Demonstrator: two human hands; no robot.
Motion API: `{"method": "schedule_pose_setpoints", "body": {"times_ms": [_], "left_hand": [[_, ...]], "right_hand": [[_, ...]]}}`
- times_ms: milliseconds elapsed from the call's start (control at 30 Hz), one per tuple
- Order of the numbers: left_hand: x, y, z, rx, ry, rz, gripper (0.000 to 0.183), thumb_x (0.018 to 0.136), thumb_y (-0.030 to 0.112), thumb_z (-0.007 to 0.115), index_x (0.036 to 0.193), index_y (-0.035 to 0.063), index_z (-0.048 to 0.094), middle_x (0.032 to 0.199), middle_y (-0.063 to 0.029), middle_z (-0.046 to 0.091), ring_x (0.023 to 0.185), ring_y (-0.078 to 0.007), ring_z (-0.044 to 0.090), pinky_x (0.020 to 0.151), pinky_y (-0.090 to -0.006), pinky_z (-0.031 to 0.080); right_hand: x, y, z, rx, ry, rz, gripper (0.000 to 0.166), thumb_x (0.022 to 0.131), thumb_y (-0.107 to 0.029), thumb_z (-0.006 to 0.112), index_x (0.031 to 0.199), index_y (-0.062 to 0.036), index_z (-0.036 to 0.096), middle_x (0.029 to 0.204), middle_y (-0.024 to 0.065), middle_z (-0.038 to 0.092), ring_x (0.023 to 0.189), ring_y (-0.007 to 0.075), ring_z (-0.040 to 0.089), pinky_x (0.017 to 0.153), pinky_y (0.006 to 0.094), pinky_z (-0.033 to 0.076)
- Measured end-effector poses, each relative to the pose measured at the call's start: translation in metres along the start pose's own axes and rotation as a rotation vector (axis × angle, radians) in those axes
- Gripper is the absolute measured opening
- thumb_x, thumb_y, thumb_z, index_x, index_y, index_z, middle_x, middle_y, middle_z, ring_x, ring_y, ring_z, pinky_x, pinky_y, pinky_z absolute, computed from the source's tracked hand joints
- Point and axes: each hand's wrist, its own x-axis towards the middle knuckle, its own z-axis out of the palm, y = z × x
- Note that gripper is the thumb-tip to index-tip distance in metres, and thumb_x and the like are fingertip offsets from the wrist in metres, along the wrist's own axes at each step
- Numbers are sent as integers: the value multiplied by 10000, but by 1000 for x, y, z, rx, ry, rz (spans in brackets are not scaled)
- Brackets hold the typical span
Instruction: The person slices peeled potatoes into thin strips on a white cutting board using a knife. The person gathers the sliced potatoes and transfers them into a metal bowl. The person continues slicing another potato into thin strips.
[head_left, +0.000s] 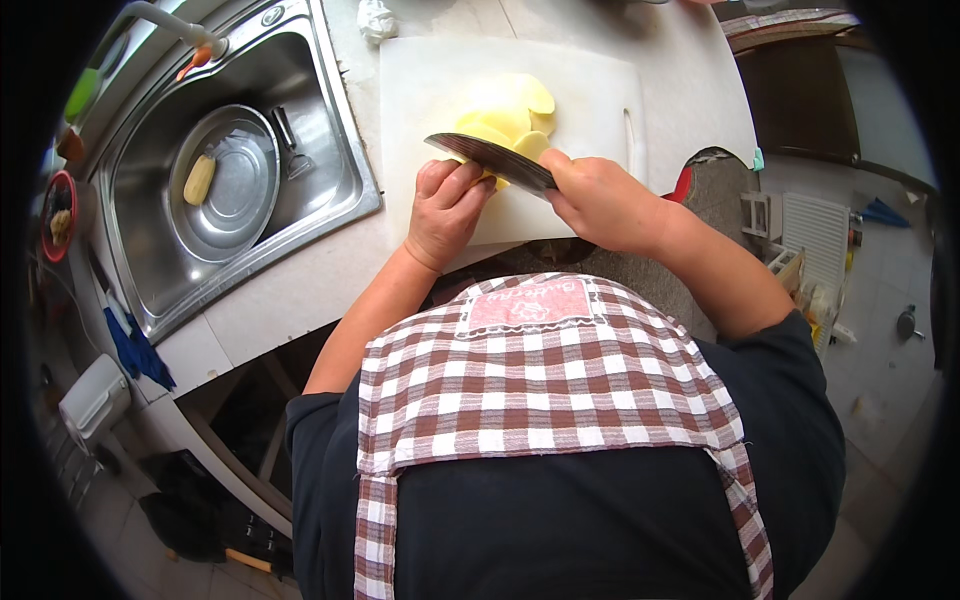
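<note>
My right hand (611, 201) grips a broad-bladed kitchen knife (491, 157), its blade angled across the front of a pile of pale yellow slices (501, 109), which look like peeled potato. Close under the blade, the curled fingers of my left hand (448, 208) press on a yellow potato piece (500, 183). Most of that piece is hidden by the fingers and the knife, so I cannot tell how deep the edge sits. Slices and piece lie on a white cutting board (427, 82) with a handle slot at its right end.
Left of the board, a steel sink (300, 82) holds a metal basin (238, 180) with a peeled potato (199, 180) in it. A peeler (291, 146) lies beside the basin. Above hangs a faucet (161, 26). A crumpled white plastic bag (376, 21) sits behind the board.
</note>
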Motion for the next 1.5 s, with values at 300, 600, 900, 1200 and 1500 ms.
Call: {"method": "schedule_pose_setpoints", "body": {"times_ms": [300, 600, 900, 1200, 1500], "left_hand": [[-2, -2, 2, -20, 0, 7, 225, 684, 60, 713, 898, 98, 657, 1027, -33, 597, 966, -221, 542, 806, -374, 431], [0, -2, 2, -31, 25, -19, 264, 667, 15, 723, 913, 85, 659, 1022, -66, 578, 948, -264, 532, 803, -370, 463], [-3, -1, 2, -28, 18, -23, 274, 664, 9, 748, 920, 86, 685, 1007, -70, 596, 942, -268, 558, 805, -363, 467], [-3, -1, 2, -32, 31, -36, 268, 657, -8, 737, 904, 80, 678, 1001, -68, 597, 932, -266, 560, 788, -363, 469], [-1, -3, 4, -23, 20, -7, 246, 654, 37, 702, 887, 100, 656, 1011, -55, 584, 956, -247, 541, 814, -367, 445]], "right_hand": [[30, 8, 22, -52, -45, 0, 119, 840, -25, 508, 916, 48, 452, 690, 252, 591, 675, 440, 588, 601, 501, 463], [23, 17, 28, -7, 128, 1, 213, 859, -71, 572, 1008, 11, 444, 730, 255, 595, 729, 458, 586, 620, 503, 459], [-4, -4, -1, -15, 8, 35, 190, 850, -32, 560, 998, 21, 452, 724, 243, 590, 723, 441, 584, 629, 490, 453], [8, -3, 3, -5, -15, 9, 164, 850, -34, 539, 967, 36, 447, 716, 255, 586, 717, 453, 578, 626, 497, 447], [33, 17, 35, 42, -30, 33, 160, 846, -40, 526, 968, 47, 469, 750, 276, 599, 746, 460, 588, 650, 500, 462]]}}
